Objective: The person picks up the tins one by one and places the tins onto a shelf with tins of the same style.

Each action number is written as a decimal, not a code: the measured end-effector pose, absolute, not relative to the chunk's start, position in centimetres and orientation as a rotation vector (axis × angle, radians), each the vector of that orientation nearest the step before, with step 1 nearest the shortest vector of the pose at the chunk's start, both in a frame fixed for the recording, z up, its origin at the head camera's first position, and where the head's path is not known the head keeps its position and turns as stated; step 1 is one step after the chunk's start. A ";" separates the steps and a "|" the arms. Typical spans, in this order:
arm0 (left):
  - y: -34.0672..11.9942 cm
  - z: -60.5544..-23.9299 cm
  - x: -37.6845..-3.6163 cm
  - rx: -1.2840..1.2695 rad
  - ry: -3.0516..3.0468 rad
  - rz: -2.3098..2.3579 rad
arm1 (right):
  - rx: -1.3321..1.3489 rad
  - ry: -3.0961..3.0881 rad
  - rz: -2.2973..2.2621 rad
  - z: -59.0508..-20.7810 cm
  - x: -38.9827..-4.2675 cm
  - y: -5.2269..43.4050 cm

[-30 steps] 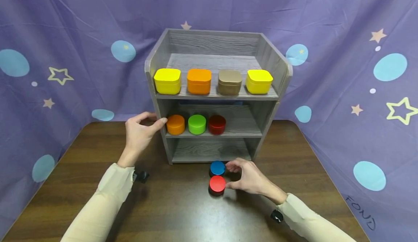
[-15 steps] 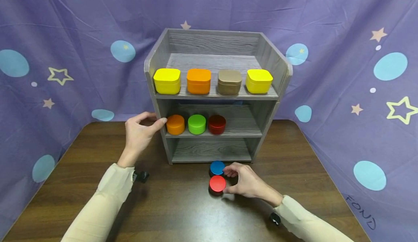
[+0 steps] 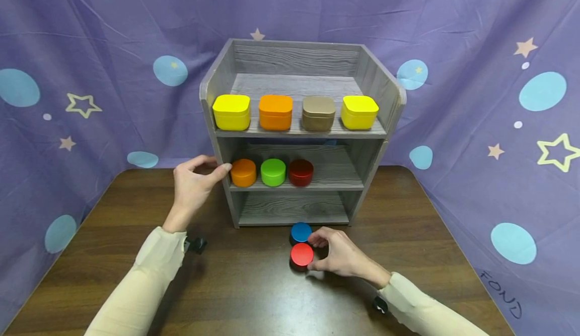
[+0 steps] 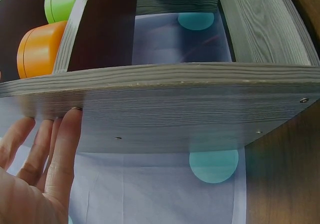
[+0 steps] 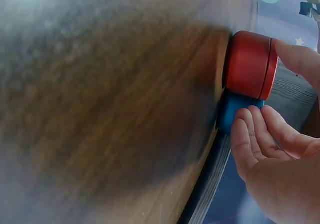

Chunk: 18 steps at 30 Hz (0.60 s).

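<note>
A red round tin (image 3: 301,255) (image 5: 248,63) stands on the brown table (image 3: 244,295), touching a blue round tin (image 3: 301,232) (image 5: 231,108) just behind it. My right hand (image 3: 322,253) (image 5: 280,149) pinches the red tin, thumb on its near side and fingertips between the two tins. My left hand (image 3: 195,181) (image 4: 45,164) rests with straight fingers on the outer left wall of the grey wooden shelf unit (image 3: 299,59) (image 4: 200,108), thumb at its front edge.
The middle shelf holds an orange (image 3: 243,173) (image 4: 40,48), a green (image 3: 273,172) (image 4: 62,1) and a dark red round tin (image 3: 301,173). Several square tins, yellow, orange, tan and yellow, line the top shelf (image 3: 299,132). Purple cloth (image 3: 476,124) hangs behind.
My right hand has slid left and its thumb and fingers have drawn in round the red tin. The left hand and the shelf have not moved.
</note>
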State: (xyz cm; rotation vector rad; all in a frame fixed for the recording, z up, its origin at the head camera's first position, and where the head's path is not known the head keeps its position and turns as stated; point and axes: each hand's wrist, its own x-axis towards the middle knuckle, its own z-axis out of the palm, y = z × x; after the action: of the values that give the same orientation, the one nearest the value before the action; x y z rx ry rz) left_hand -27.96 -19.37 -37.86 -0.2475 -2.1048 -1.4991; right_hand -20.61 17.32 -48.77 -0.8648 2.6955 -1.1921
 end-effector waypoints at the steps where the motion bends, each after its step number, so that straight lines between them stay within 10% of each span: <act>1: -19.4 -37.9 -28.0 -0.246 -2.106 -1.498 | -0.865 2.694 -1.190 -48.8 -20.6 17.3; 18: -19.4 -37.8 -28.0 -0.241 -2.111 -1.502 | -0.872 2.696 -1.133 -48.9 -20.3 16.4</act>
State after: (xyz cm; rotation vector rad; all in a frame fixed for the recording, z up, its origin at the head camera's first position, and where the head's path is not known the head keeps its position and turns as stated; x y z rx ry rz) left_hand -27.98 -19.42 -37.80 -0.2413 -2.1105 -1.5021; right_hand -20.26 16.41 -48.94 -0.8721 2.6958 -1.1335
